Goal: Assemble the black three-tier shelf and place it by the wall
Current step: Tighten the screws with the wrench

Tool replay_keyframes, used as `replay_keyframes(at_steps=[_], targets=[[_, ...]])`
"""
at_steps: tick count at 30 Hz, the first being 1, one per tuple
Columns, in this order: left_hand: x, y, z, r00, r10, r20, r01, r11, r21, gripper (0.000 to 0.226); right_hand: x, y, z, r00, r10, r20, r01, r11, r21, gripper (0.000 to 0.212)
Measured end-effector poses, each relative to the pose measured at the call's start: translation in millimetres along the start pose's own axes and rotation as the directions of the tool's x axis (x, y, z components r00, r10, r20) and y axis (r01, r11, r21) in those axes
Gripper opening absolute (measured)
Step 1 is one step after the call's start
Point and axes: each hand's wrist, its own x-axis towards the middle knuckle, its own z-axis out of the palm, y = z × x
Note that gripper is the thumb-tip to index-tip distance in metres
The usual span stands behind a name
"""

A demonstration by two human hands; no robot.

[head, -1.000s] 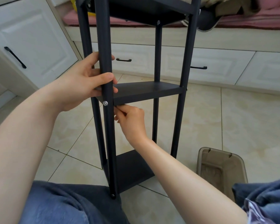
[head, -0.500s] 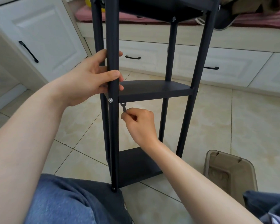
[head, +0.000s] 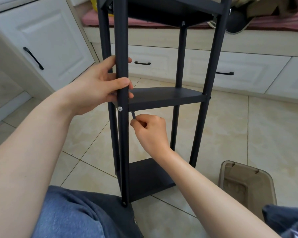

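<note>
The left hand (head: 96, 88) is curling fingers and thumb round the near post (head: 121, 40) of the black three-tier shelf (head: 150, 179), just above the middle tier (head: 163, 97). Below and right of that grip, the right hand (head: 150, 130), fingers curled, is pinching a small metal tool (head: 133, 115) that is pointing up under the tier.

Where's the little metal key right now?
In the head view, centre frame: the metal key is pinched in the right hand, just under the middle shelf, right of the near post.
</note>
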Motion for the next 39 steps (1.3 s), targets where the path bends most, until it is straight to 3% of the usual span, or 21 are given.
replay_keyframes(at_steps=[8,21,30,39], targets=[[0.7,-0.8,-0.3,1.000,0.000,0.001,0.000,1.000,0.012,0.042,3.1,0.3,2.7,0.997,-0.077,0.004,0.077,0.997,-0.018,0.034],[0.7,-2.5,-0.8,1.000,0.010,0.018,-0.010,1.000,-0.002,0.045,12.2,5.6,12.1,0.994,-0.103,-0.045,0.103,0.995,0.007,0.023],[-2.4,-5.3,-3.8,1.000,0.003,0.001,-0.003,1.000,-0.017,0.046,12.8,7.3,20.6,0.999,-0.016,-0.041,0.021,0.990,0.142,0.020],[-1.6,-6.0,-4.5,1.000,0.005,0.004,-0.005,1.000,-0.015,0.046,10.1,12.7,13.5,1.000,-0.018,0.011,0.018,1.000,0.013,0.027]])
